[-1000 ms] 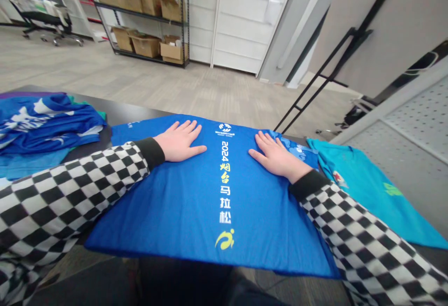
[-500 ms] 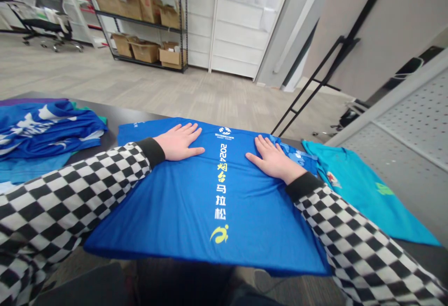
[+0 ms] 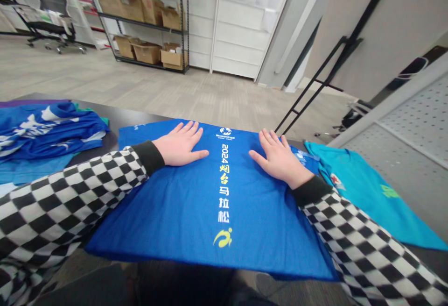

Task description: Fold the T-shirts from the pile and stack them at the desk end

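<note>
A blue T-shirt [image 3: 189,203] lies spread over the dark table, its bottom hem hanging past the near edge. White and yellow print with "2024" runs down its middle. My left hand [image 3: 180,145] rests open, palm down, on the upper left of the shirt, fingers stretched away from me. On the upper right, my right hand [image 3: 282,159] is also open, palm down, with its fingertips by the far edge. Neither hand grips the fabric. Part of the camouflage-patterned sleeve at the right is hidden behind my right hand.
A heap of blue shirts [image 3: 52,133] sits on the table [image 3: 115,115] at the left. To the right lies a flat turquoise T-shirt [image 3: 371,189], beside a perforated grey panel [image 3: 416,128]. Beyond the table stand a shelf of cardboard boxes [image 3: 147,53] and an office chair [image 3: 52,14].
My right hand has shifted slightly right and appears a little more raised at the wrist. My left hand stays nearly in place, its thumb slightly farther right. The view has moved a little.
</note>
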The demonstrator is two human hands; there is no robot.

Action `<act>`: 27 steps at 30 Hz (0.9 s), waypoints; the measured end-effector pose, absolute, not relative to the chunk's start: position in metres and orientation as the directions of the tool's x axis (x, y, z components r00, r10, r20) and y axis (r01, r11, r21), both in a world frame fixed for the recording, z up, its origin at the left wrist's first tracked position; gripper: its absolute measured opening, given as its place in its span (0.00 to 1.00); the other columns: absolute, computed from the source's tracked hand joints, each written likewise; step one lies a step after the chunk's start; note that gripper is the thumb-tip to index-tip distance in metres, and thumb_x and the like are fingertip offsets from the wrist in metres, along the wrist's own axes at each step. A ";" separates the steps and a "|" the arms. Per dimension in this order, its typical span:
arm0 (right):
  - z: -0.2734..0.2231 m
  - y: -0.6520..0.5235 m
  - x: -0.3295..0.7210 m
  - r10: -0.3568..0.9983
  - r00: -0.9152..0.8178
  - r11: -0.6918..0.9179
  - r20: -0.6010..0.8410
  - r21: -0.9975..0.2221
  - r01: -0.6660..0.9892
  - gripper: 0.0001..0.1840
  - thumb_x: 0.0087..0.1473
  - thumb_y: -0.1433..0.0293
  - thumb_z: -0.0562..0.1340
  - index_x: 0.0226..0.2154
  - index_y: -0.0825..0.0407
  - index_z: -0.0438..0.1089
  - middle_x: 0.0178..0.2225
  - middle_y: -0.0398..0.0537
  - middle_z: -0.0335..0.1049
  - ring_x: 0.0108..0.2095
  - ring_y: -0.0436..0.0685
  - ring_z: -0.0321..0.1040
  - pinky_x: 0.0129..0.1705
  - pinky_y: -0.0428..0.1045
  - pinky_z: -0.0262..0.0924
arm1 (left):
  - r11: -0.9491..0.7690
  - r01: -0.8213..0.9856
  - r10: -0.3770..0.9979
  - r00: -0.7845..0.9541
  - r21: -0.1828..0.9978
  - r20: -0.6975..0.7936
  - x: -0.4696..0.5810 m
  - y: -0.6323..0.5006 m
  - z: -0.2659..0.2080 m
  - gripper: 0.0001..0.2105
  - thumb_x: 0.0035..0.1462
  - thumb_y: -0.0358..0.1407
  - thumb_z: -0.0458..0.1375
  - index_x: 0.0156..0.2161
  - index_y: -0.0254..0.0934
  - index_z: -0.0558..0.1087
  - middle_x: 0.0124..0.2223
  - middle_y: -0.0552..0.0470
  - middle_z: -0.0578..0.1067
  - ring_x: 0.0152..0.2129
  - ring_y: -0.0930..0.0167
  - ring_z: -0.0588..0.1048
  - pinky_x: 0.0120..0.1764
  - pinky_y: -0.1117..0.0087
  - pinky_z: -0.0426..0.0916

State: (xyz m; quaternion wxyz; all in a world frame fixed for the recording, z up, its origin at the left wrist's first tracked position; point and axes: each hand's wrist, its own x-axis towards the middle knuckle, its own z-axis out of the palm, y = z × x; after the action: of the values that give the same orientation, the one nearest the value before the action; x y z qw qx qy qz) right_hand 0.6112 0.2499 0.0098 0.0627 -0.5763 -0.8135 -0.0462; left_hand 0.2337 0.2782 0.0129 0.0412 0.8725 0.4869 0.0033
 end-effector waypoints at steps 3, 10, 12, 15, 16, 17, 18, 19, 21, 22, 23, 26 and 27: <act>0.012 0.234 0.598 0.891 -0.446 0.450 0.079 -0.039 0.892 0.54 0.73 0.35 0.46 0.84 0.50 0.43 0.84 0.59 0.38 0.83 0.75 0.36 0.82 0.76 0.35 | -0.584 0.805 0.802 0.592 0.105 -0.082 0.242 0.264 0.012 0.55 0.70 0.72 0.42 0.84 0.29 0.48 0.85 0.34 0.41 0.82 0.48 0.41 0.79 0.48 0.37; 0.004 0.216 0.582 0.899 -0.435 0.429 -0.054 -0.104 0.897 0.56 0.71 0.32 0.47 0.85 0.50 0.42 0.84 0.61 0.36 0.83 0.77 0.36 0.80 0.78 0.39 | -0.632 0.767 0.760 0.641 0.108 -0.104 0.245 0.257 0.005 0.55 0.69 0.74 0.43 0.84 0.33 0.47 0.84 0.37 0.40 0.82 0.49 0.42 0.79 0.47 0.37; 0.005 0.212 0.582 0.902 -0.428 0.421 -0.053 -0.100 0.901 0.56 0.72 0.32 0.47 0.85 0.50 0.42 0.84 0.62 0.37 0.83 0.78 0.36 0.80 0.78 0.40 | -0.646 0.755 0.751 0.655 0.109 -0.087 0.242 0.256 0.003 0.54 0.69 0.73 0.43 0.84 0.34 0.47 0.84 0.38 0.40 0.82 0.49 0.43 0.79 0.47 0.37; 0.007 0.208 0.582 0.904 -0.423 0.417 -0.057 -0.094 0.904 0.55 0.72 0.33 0.48 0.85 0.49 0.40 0.84 0.60 0.36 0.83 0.78 0.36 0.80 0.77 0.40 | -0.655 0.747 0.746 0.663 0.115 -0.065 0.237 0.252 0.000 0.54 0.69 0.73 0.43 0.84 0.35 0.47 0.85 0.39 0.41 0.82 0.49 0.43 0.79 0.48 0.36; 0.007 0.208 0.582 0.903 -0.426 0.420 -0.058 -0.094 0.903 0.55 0.72 0.34 0.48 0.85 0.49 0.39 0.84 0.59 0.36 0.83 0.78 0.36 0.80 0.77 0.40 | -0.653 0.748 0.747 0.662 0.118 -0.062 0.236 0.251 -0.001 0.54 0.69 0.73 0.44 0.85 0.35 0.47 0.85 0.39 0.41 0.82 0.49 0.43 0.79 0.48 0.36; 0.007 0.208 0.582 0.902 -0.428 0.422 -0.057 -0.094 0.902 0.55 0.72 0.34 0.48 0.85 0.49 0.38 0.84 0.59 0.35 0.83 0.78 0.35 0.80 0.77 0.40 | -0.649 0.751 0.750 0.658 0.121 -0.062 0.235 0.250 -0.002 0.54 0.69 0.73 0.44 0.85 0.36 0.47 0.85 0.40 0.42 0.82 0.49 0.43 0.79 0.48 0.36; 0.006 0.208 0.582 0.901 -0.429 0.423 -0.058 -0.097 0.901 0.55 0.72 0.34 0.48 0.85 0.49 0.37 0.84 0.59 0.35 0.83 0.78 0.35 0.80 0.78 0.40 | -0.643 0.756 0.755 0.653 0.124 -0.062 0.235 0.249 -0.002 0.54 0.69 0.73 0.45 0.85 0.37 0.47 0.85 0.40 0.42 0.82 0.48 0.44 0.79 0.48 0.37; 0.005 0.209 0.582 0.904 -0.425 0.418 -0.057 -0.101 0.903 0.55 0.72 0.34 0.48 0.85 0.49 0.37 0.84 0.59 0.35 0.83 0.78 0.35 0.80 0.78 0.40 | -0.636 0.761 0.761 0.646 0.127 -0.062 0.235 0.249 -0.003 0.54 0.68 0.73 0.45 0.85 0.37 0.47 0.85 0.41 0.43 0.82 0.48 0.44 0.79 0.48 0.37; 0.003 0.209 0.580 0.917 -0.394 0.386 -0.056 -0.111 0.916 0.57 0.72 0.33 0.48 0.85 0.50 0.37 0.84 0.61 0.34 0.83 0.78 0.35 0.80 0.78 0.40 | -0.622 0.772 0.772 0.633 0.128 -0.060 0.237 0.248 -0.002 0.54 0.67 0.73 0.46 0.84 0.38 0.48 0.85 0.41 0.44 0.82 0.47 0.45 0.79 0.47 0.38; 0.002 0.208 0.579 0.926 -0.374 0.366 -0.056 -0.117 0.923 0.57 0.71 0.33 0.47 0.85 0.51 0.37 0.84 0.61 0.34 0.83 0.78 0.35 0.80 0.78 0.39 | -0.617 0.776 0.776 0.627 0.128 -0.061 0.239 0.247 -0.002 0.54 0.67 0.74 0.46 0.84 0.38 0.48 0.85 0.41 0.44 0.82 0.46 0.45 0.79 0.47 0.38; 0.003 0.208 0.577 0.933 -0.356 0.347 -0.057 -0.124 0.929 0.58 0.71 0.32 0.47 0.85 0.52 0.38 0.84 0.62 0.34 0.83 0.78 0.35 0.80 0.77 0.39 | -0.613 0.780 0.779 0.623 0.126 -0.063 0.240 0.247 -0.001 0.54 0.67 0.74 0.46 0.84 0.38 0.49 0.85 0.41 0.44 0.82 0.46 0.45 0.79 0.47 0.38; 0.009 0.209 0.578 0.935 -0.348 0.333 -0.076 -0.156 0.930 0.57 0.71 0.33 0.46 0.85 0.51 0.40 0.84 0.61 0.34 0.83 0.77 0.34 0.81 0.77 0.38 | -0.609 0.783 0.780 0.620 0.130 -0.083 0.239 0.247 0.002 0.53 0.68 0.73 0.45 0.84 0.38 0.49 0.85 0.41 0.44 0.82 0.47 0.46 0.79 0.47 0.39; 0.012 0.212 0.582 0.935 -0.347 0.333 -0.068 -0.163 0.929 0.55 0.72 0.33 0.46 0.85 0.50 0.41 0.84 0.59 0.34 0.83 0.76 0.33 0.81 0.76 0.37 | -0.606 0.784 0.782 0.618 0.132 -0.078 0.236 0.249 0.004 0.52 0.69 0.72 0.44 0.84 0.38 0.49 0.85 0.42 0.45 0.82 0.48 0.46 0.79 0.46 0.39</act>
State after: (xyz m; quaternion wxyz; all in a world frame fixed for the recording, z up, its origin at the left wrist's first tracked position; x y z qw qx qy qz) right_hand 0.5816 0.2116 0.0117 0.0190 -0.5710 -0.8162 0.0867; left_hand 0.2360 0.2494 0.0036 0.0767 0.8961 0.4371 -0.0059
